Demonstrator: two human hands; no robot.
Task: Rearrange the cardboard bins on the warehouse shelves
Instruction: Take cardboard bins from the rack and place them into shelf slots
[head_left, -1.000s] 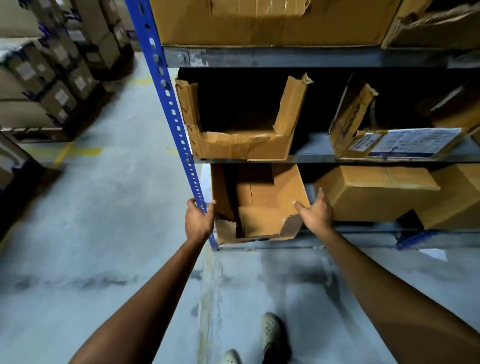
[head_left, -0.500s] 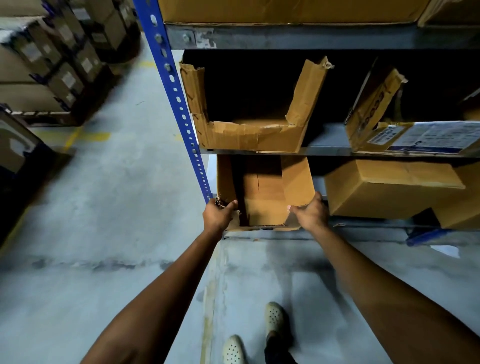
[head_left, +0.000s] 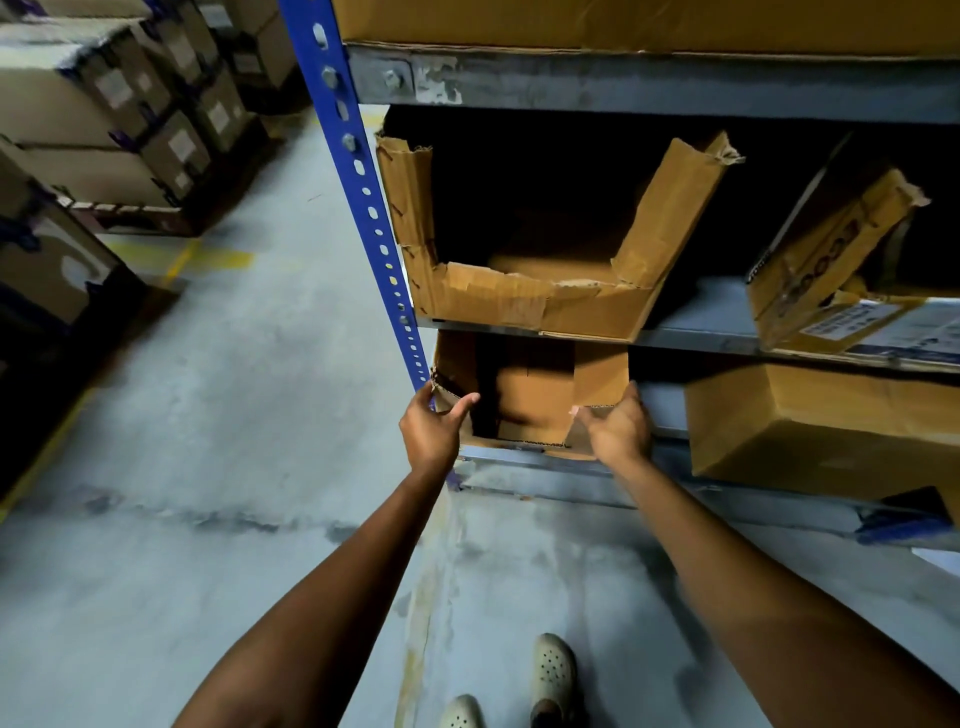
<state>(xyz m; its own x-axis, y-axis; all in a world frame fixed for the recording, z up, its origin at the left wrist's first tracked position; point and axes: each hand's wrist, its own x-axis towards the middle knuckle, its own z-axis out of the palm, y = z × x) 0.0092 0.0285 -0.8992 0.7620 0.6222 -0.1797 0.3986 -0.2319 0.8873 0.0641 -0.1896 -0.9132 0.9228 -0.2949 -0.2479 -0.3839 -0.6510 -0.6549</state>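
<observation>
1. The open-fronted brown cardboard bin (head_left: 535, 395) sits on the bottom grey metal shelf (head_left: 545, 470), just right of the blue perforated steel upright (head_left: 358, 171).
2. The left hand (head_left: 434, 434) grips its front left corner; the right hand (head_left: 618, 431) grips its front right corner.
3. A torn brown cardboard bin (head_left: 519, 301) sits on the middle grey metal shelf (head_left: 696, 332), directly above.
4. A closed brown cardboard box (head_left: 810, 431) lies on the bottom shelf, right of the gripped bin and apart from it.
5. A labelled brown cardboard bin (head_left: 831, 291) sits above that box.
6. Stacked taped cardboard cartons (head_left: 104, 104) stand left of the upright, well apart.

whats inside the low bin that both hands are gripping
Only bare cardboard shows inside the low bin: its floor and inner walls, no goods visible. Its left inner part is in dark shadow, and its rear is covered by the middle shelf and the torn bin above.
</observation>
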